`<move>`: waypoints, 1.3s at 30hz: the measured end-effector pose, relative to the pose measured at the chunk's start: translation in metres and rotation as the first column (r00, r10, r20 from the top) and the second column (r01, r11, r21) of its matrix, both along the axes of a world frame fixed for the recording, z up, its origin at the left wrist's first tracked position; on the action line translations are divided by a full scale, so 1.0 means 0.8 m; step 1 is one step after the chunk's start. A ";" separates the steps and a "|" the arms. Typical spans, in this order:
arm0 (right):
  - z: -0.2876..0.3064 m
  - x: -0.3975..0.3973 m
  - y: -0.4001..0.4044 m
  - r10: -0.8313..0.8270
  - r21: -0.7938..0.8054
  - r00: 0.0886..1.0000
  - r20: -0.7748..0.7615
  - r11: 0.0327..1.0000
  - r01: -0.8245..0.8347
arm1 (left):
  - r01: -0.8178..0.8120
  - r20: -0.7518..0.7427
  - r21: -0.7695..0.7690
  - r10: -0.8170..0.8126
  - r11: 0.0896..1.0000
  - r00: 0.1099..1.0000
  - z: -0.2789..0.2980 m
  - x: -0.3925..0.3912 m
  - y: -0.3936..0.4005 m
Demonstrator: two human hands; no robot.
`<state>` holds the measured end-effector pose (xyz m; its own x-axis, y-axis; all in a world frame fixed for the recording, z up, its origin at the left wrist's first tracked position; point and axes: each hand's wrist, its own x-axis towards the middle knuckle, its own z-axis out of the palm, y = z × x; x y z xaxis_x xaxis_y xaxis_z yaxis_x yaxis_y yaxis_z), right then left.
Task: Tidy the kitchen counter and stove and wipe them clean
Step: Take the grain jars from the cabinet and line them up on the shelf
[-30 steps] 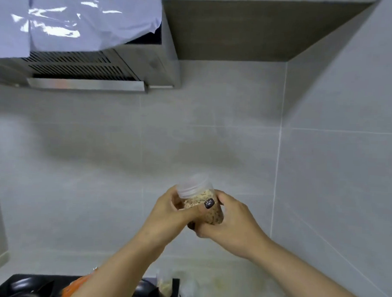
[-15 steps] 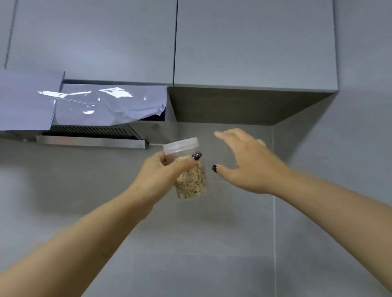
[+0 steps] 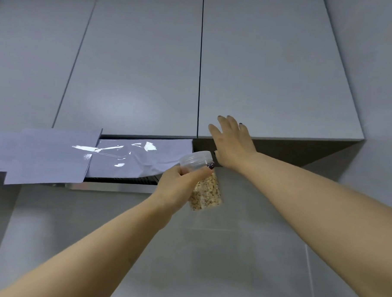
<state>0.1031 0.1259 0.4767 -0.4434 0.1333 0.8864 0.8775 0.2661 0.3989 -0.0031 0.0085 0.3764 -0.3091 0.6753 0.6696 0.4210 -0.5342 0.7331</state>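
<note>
Below flat cabinets (image 3: 272, 73), left hand (image 3: 177, 188) grips cylindrical plastic jar (image 3: 204, 189).

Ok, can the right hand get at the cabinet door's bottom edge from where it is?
Probably yes. The right hand is open, its fingers already over the door just above that edge, nothing between. The left hand holds the jar clear, below.

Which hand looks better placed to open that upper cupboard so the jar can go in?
The right hand, probably. Its fingers are spread and empty, already at the bottom edge of the right cabinet door. The left hand grips the jar of grains, so it is not free.
</note>
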 end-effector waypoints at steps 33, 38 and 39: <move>0.035 0.173 -0.068 0.624 0.620 0.779 -0.064 0.636 -0.459 | 0.070 -0.001 0.075 -0.070 0.995 0.998 0.032 0.061 -0.010; 0.040 0.223 -0.048 0.527 0.332 0.764 -0.373 0.844 -0.420 | 0.136 -0.060 0.080 -0.131 0.987 0.989 0.045 0.101 0.002; 0.039 0.227 -0.049 0.527 0.345 0.765 -0.371 0.843 -0.413 | 0.158 -0.072 0.076 -0.153 0.984 0.986 0.046 0.110 0.005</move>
<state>0.2844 0.0871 0.5082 0.0443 -0.2190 0.9747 0.7584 0.6425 0.1099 0.0847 0.0124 0.4135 -0.1582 0.6539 0.7398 0.3739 -0.6538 0.6579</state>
